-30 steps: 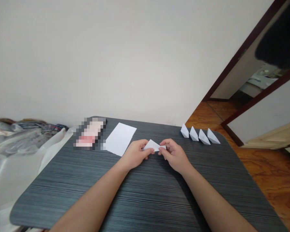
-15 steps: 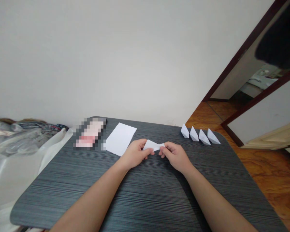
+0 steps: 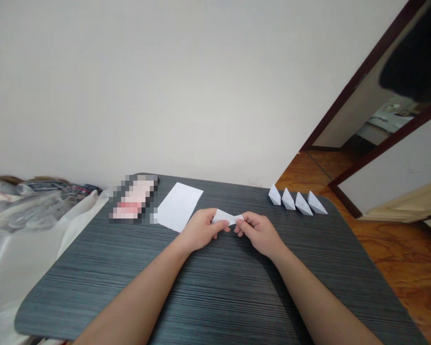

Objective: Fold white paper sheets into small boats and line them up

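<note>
A small folded piece of white paper (image 3: 225,217) is pinched between both my hands, above the middle of the dark table. My left hand (image 3: 202,229) grips its left end, thumb on the near side. At its right end, my right hand (image 3: 259,232) closes thumb and fingers on a narrow tip. Just beyond my left hand lies a flat stack or sheet of white paper (image 3: 180,205). Several folded white paper boats (image 3: 288,200) stand in a row at the table's far right. My fingertips hide parts of the folded paper.
The dark, wood-grained table (image 3: 215,297) stands against a pale wall (image 3: 201,96). A pixelated pinkish and black object (image 3: 133,197) lies at its far left. Plastic-covered bundles (image 3: 39,206) are heaped beyond the left edge. A doorway and wooden floor (image 3: 405,254) appear on the right.
The folded paper has tilted slightly between my fingers, and its visible outline looks a little lower and narrower. My hands have barely moved. Everything else stays in place.
</note>
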`<state>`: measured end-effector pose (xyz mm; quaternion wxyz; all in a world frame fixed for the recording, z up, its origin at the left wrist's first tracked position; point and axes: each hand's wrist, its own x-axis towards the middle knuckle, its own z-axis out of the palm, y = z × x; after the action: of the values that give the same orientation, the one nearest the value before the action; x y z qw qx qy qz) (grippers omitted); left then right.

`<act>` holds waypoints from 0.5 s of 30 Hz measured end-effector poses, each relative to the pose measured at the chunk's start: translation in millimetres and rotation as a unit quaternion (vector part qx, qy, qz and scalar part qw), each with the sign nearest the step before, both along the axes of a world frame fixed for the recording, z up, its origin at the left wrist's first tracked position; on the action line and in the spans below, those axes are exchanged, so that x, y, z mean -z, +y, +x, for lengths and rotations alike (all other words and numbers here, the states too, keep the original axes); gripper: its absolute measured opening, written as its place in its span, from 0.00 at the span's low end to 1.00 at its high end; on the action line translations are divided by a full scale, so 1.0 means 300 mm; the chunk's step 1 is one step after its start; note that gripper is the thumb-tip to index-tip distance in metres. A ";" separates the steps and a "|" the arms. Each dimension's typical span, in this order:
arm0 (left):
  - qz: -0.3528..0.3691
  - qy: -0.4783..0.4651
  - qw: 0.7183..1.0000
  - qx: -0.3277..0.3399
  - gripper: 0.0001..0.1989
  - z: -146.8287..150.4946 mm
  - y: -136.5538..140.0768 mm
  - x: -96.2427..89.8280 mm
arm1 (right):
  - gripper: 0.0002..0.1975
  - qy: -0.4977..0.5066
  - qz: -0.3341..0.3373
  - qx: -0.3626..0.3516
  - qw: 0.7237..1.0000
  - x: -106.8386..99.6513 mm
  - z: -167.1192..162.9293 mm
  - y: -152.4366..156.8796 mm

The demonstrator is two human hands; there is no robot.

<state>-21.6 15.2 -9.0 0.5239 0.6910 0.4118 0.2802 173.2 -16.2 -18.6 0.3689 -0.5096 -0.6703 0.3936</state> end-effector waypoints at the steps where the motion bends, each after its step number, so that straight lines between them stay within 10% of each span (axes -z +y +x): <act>1: -0.001 -0.001 1.000 0.000 0.10 0.000 0.000 -0.001 | 0.11 0.001 -0.001 0.000 1.000 0.002 0.000 0.000; 15: -0.018 0.010 1.000 -0.005 0.11 0.001 -0.002 -0.019 | 0.14 -0.004 -0.007 0.001 1.000 0.004 0.003 0.002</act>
<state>-21.2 14.7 -3.3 0.5311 0.6818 0.4254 0.2687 174.1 -15.7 -19.8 0.3628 -0.5144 -0.6685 0.3961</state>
